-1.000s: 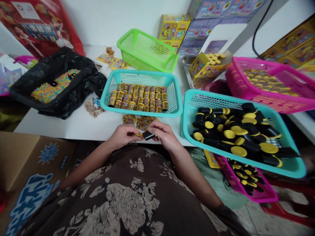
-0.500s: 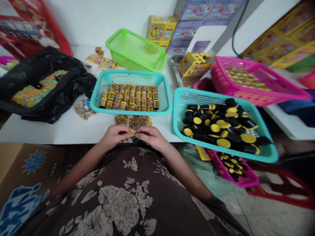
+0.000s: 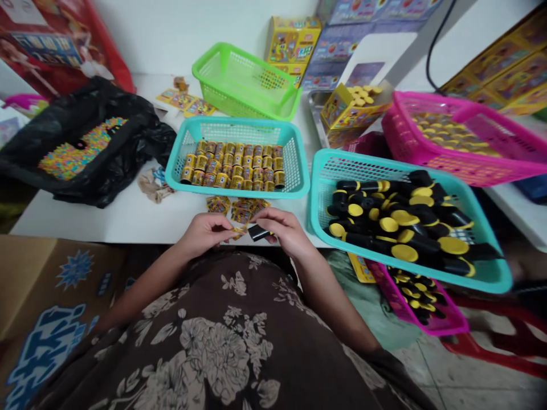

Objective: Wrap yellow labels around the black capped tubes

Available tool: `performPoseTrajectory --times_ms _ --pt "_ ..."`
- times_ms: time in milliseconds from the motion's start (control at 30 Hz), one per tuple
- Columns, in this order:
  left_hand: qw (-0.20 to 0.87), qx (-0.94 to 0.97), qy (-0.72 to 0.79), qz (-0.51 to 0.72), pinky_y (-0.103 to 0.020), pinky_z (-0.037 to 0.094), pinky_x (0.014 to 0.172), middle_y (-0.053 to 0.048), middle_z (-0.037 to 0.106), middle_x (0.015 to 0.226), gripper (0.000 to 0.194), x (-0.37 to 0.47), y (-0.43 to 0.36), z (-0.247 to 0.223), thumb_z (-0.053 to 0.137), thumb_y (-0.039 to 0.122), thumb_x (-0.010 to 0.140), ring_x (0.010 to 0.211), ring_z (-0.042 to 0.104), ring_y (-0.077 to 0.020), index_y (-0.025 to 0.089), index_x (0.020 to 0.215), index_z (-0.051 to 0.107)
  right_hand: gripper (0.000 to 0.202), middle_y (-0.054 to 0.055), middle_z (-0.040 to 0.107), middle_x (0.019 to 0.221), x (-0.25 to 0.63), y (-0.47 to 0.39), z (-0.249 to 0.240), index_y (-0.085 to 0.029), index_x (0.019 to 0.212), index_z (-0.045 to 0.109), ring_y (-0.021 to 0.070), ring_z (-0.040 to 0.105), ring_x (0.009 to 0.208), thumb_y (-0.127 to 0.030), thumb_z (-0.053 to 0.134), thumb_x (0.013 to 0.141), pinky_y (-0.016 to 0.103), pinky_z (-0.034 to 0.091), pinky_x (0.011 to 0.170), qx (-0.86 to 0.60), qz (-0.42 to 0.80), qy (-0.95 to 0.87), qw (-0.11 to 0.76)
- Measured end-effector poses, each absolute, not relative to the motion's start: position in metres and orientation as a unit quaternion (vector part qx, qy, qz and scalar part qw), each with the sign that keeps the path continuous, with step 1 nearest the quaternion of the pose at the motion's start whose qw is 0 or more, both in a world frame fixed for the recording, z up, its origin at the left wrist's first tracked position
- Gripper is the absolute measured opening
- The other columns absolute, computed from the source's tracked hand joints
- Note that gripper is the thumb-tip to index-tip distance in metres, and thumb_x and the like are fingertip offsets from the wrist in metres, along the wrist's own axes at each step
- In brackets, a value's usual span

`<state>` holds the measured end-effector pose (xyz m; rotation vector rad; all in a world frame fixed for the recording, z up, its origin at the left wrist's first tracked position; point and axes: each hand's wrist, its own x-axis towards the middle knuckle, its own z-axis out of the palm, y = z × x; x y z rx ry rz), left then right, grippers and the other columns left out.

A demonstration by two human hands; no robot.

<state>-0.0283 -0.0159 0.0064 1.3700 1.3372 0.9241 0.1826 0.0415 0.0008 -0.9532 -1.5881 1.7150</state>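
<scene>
My left hand [image 3: 208,232] pinches a small yellow printed label [image 3: 239,231] at the table's front edge. Just right of it, my right hand [image 3: 282,229] grips a short black tube [image 3: 258,232] with a bit of yellow at its far end. Label and tube are close together; whether they touch is unclear. Behind my hands lie two piles of printed labels, a left one [image 3: 217,204] and a right one [image 3: 248,209]. Beyond them a turquoise basket [image 3: 239,123] holds rows of yellow-wrapped tubes [image 3: 231,165].
At the right, another turquoise basket [image 3: 318,196] holds black tubes with yellow caps. Pink baskets [image 3: 410,142] stand behind and below it. A green basket [image 3: 245,102] is at the back. Black plastic [image 3: 141,134] surrounds colourful pieces at the left. Boxes [image 3: 293,42] are stacked behind.
My hands have moved apart slightly. The black tube now shows clearly in my right hand, where before both hands met at the label. The whole view has shifted a little.
</scene>
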Motion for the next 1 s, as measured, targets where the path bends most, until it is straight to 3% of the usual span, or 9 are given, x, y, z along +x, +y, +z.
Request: performPoseTrajectory --times_ms 100,367,500,700,1000 --pt "0.468 0.598 0.528 0.381 -0.021 0.041 0.053 -0.002 0.062 0.062 0.024 -0.029 -0.017 0.006 0.077 0.035 0.070 0.055 0.052 -0.0093 0.014 0.065 0.066 0.019 -0.004 0.056 0.062 0.182 0.043 0.002 -0.017 0.082 0.068 0.0070 0.041 0.046 -0.036 0.064 0.081 0.021 0.028 0.042 -0.336 0.669 -0.578 0.325" --pt "0.418 0.667 0.483 0.384 -0.021 0.043 0.057 -0.003 0.064 0.067 0.019 -0.033 -0.016 0.002 0.077 0.032 0.074 0.061 0.055 -0.0103 0.014 0.071 0.069 0.018 -0.004 0.056 0.062 0.174 0.042 0.014 -0.017 0.079 0.068 0.0067 0.041 0.049 -0.034 0.064 0.079 0.021 0.031 0.046 -0.314 0.625 -0.662 0.269" --pt "0.424 0.679 0.461 0.383 -0.023 0.045 0.063 -0.003 0.066 0.069 0.015 -0.035 -0.014 0.003 0.078 0.029 0.073 0.065 0.058 -0.0113 0.015 0.074 0.072 0.018 -0.004 0.055 0.059 0.171 0.042 0.012 -0.017 0.078 0.068 0.0069 0.040 0.047 -0.034 0.064 0.079 0.021 0.029 0.044 -0.301 0.667 -0.639 0.237" --pt "0.518 0.613 0.455 0.387 -0.021 0.044 0.058 -0.004 0.068 0.072 0.019 -0.036 -0.014 0.001 0.080 0.030 0.069 0.060 0.057 -0.0100 0.014 0.078 0.074 0.018 -0.006 0.052 0.055 0.166 0.039 0.009 -0.018 0.076 0.066 0.0066 0.037 0.043 -0.035 0.065 0.076 0.020 0.027 0.040 -0.321 0.686 -0.603 0.251" --pt "0.626 0.491 0.482 0.367 -0.019 0.034 0.042 0.000 0.063 0.058 0.026 -0.032 -0.013 -0.004 0.083 0.033 0.063 0.045 0.050 -0.0086 0.014 0.076 0.073 0.022 -0.007 0.049 0.053 0.159 0.036 0.004 -0.019 0.074 0.063 0.0074 0.038 0.044 -0.040 0.067 0.077 0.022 0.028 0.044 -0.344 0.639 -0.625 0.287"
